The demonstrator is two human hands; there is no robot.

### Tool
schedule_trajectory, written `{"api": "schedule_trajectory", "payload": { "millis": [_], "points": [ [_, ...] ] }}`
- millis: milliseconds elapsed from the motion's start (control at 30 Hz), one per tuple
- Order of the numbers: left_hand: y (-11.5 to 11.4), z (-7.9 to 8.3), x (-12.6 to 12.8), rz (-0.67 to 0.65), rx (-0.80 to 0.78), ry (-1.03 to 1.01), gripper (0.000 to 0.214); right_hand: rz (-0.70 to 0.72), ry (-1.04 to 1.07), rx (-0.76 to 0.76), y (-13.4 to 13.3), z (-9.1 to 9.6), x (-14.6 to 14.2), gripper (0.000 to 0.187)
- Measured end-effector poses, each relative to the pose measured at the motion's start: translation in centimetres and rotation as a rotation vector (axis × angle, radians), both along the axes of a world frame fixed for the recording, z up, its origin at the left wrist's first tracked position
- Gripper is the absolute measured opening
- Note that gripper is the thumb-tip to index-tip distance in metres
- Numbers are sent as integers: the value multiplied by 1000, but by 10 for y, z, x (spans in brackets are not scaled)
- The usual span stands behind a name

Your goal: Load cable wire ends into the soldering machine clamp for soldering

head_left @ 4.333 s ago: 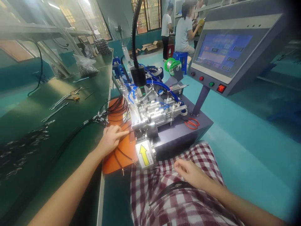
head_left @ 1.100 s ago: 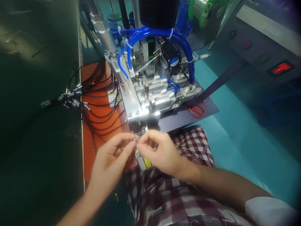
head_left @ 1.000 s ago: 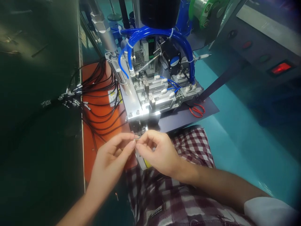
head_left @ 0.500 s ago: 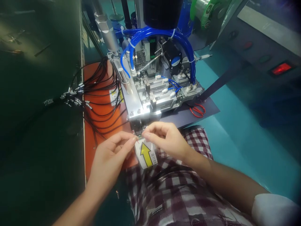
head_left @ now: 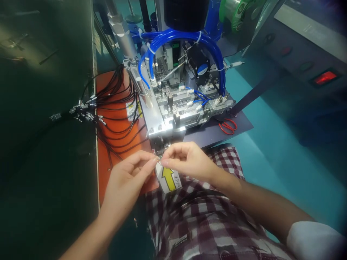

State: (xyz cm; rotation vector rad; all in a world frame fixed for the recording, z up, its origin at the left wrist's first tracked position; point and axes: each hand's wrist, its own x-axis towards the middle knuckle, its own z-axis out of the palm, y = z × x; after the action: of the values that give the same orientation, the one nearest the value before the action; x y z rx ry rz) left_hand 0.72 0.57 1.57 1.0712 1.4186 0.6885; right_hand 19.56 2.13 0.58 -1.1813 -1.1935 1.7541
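Note:
My left hand (head_left: 130,175) is closed in a pinch, thumb against forefinger, on fine thin wires (head_left: 159,161) that show only as small strands. From the other side my right hand (head_left: 187,159) pinches the same spot, its fingertips almost touching the left ones. Most of the wires is hidden by the fingers. Just below the fingertips lies a white label with a yellow arrow (head_left: 168,179). The front end of a metal pneumatic machine (head_left: 159,128) stands right behind both hands.
Black cables with metal connector ends (head_left: 89,108) lie on an orange mat (head_left: 108,81) at left. Blue air tubes (head_left: 187,36) arch over the machine. Red-handled scissors (head_left: 228,126) rest on its base plate at right. A control box with a lit red switch (head_left: 325,78) stands farther right.
My right hand has shifted slightly left and down, its fingertips now closer to my left hand's. The left hand has stayed in place, still pinching.

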Motion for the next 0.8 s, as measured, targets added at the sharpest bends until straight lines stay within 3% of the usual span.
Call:
{"api": "schedule_trajectory", "payload": {
  "millis": [233, 400, 533, 800],
  "points": [
    [-1, 0, 1, -38, 92, 34, 34, -10, 33, -61, 4, 6, 1, 32],
    [-1, 1, 2, -61, 106, 41, 30, 44, 81, -119, 8, 6, 4, 23],
    [1, 0, 1, -96, 123, 34, 30, 92, 118, -104, 9, 4, 6, 13],
    [3, -1, -2, -134, 111, 8, 27, 156, 99, -12, 7, 7, 6, 15]
  ]
}}
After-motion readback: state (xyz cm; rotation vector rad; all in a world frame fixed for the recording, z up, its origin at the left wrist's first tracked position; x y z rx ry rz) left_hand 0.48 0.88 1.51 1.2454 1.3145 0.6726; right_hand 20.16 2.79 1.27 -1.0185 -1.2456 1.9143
